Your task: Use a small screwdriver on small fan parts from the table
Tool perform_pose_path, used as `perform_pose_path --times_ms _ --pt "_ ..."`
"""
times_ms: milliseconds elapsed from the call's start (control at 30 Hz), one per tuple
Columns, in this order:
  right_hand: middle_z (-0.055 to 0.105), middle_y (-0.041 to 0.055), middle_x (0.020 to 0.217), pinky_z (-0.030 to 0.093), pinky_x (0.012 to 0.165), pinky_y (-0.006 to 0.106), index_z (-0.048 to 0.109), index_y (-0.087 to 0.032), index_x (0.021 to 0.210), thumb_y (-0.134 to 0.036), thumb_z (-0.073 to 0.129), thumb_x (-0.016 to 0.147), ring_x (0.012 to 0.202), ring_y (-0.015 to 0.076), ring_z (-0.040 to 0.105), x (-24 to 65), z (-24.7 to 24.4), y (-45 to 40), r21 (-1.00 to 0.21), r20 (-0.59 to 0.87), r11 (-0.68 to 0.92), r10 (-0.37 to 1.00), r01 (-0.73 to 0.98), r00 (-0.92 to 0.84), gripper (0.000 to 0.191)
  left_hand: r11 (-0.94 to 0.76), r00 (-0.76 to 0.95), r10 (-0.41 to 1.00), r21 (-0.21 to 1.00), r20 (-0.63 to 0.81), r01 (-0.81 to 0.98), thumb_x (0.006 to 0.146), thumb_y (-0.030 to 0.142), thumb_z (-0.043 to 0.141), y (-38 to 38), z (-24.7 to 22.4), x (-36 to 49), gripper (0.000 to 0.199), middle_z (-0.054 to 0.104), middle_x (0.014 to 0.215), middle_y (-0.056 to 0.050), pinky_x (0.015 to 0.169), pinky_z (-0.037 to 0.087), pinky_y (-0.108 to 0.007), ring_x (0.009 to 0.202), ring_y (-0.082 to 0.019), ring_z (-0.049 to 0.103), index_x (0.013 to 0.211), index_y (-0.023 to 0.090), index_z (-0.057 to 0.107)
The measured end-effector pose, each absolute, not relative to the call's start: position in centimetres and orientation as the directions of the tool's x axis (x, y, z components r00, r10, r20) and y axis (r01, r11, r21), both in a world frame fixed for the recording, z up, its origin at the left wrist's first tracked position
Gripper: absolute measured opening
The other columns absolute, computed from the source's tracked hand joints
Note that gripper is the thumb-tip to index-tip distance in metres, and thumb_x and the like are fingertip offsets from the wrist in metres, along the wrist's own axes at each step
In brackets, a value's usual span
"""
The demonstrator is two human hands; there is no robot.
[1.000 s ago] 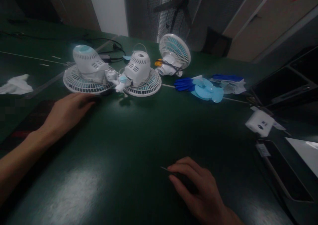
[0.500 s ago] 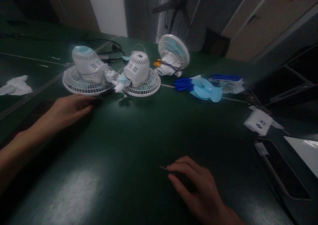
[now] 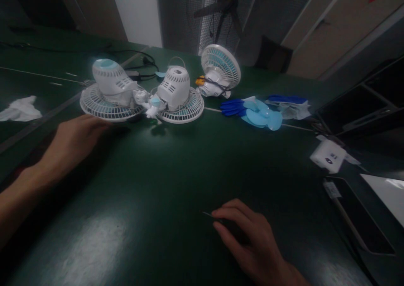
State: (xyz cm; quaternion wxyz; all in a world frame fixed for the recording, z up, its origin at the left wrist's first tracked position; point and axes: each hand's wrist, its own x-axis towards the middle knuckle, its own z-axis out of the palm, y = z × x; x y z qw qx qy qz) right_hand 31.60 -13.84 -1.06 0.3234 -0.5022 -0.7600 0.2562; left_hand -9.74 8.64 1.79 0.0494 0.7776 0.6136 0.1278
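While the right hand [image 3: 252, 235] rests low over the bench [image 3: 164, 172], its grip is closed in a pinch, thumb and forefinger together on a thin dark piece [image 3: 207, 214] whose tip points left. Most of that piece is hidden by the fingers, so a loose pinch could let it twist or drop, and against the dark green surface it would be hard to spot.

The left hand [image 3: 74, 136] lies palm down just in front of the left fan [image 3: 109, 78]; its fingertips are hidden, so I cannot tell whether they hold anything. A careless sweep there could nudge the grille and push the fan into the white fittings [image 3: 154, 105] beside the middle fan [image 3: 174, 90], both fans being face down and close together.

Farther out, a third fan [image 3: 221, 69] leans tilted and might tip if knocked; blue blades [image 3: 263, 114] lie against blue gloves [image 3: 232, 107].
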Motion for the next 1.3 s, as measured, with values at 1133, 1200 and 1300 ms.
perform_pose_path --times_ms 1133,1200,1300 --pt "0.069 0.0008 0.105 0.054 0.071 0.027 0.062 -0.028 0.123 -0.016 0.061 0.103 0.085 0.0139 0.072 31.8 -1.3 -14.0 -0.741 0.191 0.345 0.931 0.576 -0.312 0.023 -0.137 0.046 0.982 0.524 0.183 0.841 0.097 0.049 0.063 7.4 0.3 -7.3 0.044 0.075 0.125 -0.001 0.102 0.054 -0.037 0.108 -0.024 0.072 0.128 0.018 0.071" --pt "0.07 0.0008 0.104 0.054 0.071 0.027 0.062 -0.028 0.122 -0.017 0.06 0.103 0.085 0.0142 0.072 31.8 -1.3 -14.0 -0.74 0.183 0.335 0.935 0.583 -0.305 0.022 -0.152 0.048 0.978 0.539 0.202 0.828 0.097 0.048 0.064 7.6 -0.1 -7.4 0.044 0.075 0.126 -0.002 0.105 0.053 -0.037 0.11 -0.023 0.072 0.129 0.018 0.071" --pt "0.07 0.0008 0.104 0.054 0.071 0.028 0.063 -0.029 0.121 -0.018 0.06 0.104 0.085 0.0146 0.072 31.8 -1.4 -14.1 -0.738 0.169 0.32 0.94 0.594 -0.297 0.021 -0.154 0.015 0.968 0.547 0.251 0.823 0.094 0.045 0.068 7.9 -0.9 -7.6 0.04 0.077 0.121 -0.002 0.103 0.054 -0.036 0.106 -0.023 0.074 0.124 0.02 0.073"
